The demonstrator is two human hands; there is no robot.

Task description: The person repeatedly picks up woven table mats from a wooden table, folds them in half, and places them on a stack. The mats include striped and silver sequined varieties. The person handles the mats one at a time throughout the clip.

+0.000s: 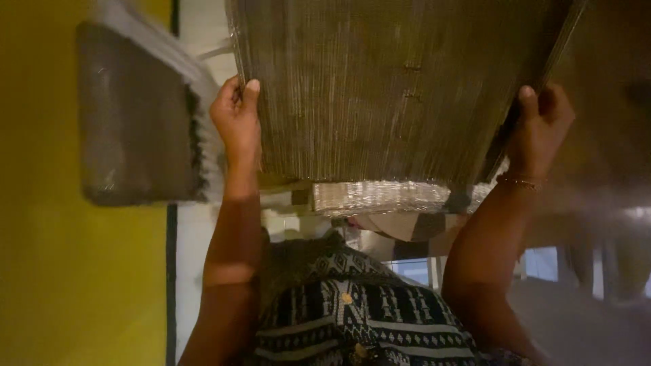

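Head view shows the left hand point(236, 118) and right hand point(540, 125) each gripping a side edge of the woven mat point(386, 88), already raised, not yet set down.

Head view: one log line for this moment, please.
left hand: grips left edge of woven mat | right hand: grips right edge | mat: raised, plastic-wrapped

A large flat package point(380, 88), brown, ribbed like woven matting under clear shiny plastic wrap, fills the upper centre. My left hand point(237, 122) grips its left edge, my right hand point(539, 125) its right edge. A second plastic-wrapped slab point(135, 115), grey-brown and rectangular, stands at left against the yellow wall point(61, 271).
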